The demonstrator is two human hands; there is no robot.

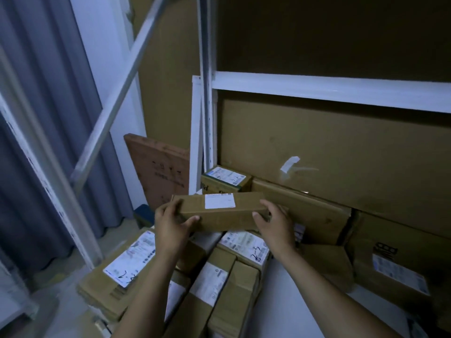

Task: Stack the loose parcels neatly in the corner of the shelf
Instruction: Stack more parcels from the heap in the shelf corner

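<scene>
I hold a long brown cardboard parcel (219, 211) with a white label on top, lifted above the shelf. My left hand (170, 223) grips its left end and my right hand (274, 222) grips its right end. Behind it, in the shelf's back left corner, sits a small parcel (225, 179) with a printed label. Below my hands lie several more labelled parcels, among them a large flat parcel (117, 272) at the left and a squarish parcel (244, 247) under my right wrist.
The white shelf surface (297, 301) shows at lower right. A white upright post (207, 93) and a crossbeam (329, 90) frame the bay. Large brown boxes (317, 211) stand along the back and right. A reddish-brown cardboard sheet (161, 172) leans at left, beside grey curtains (36, 118).
</scene>
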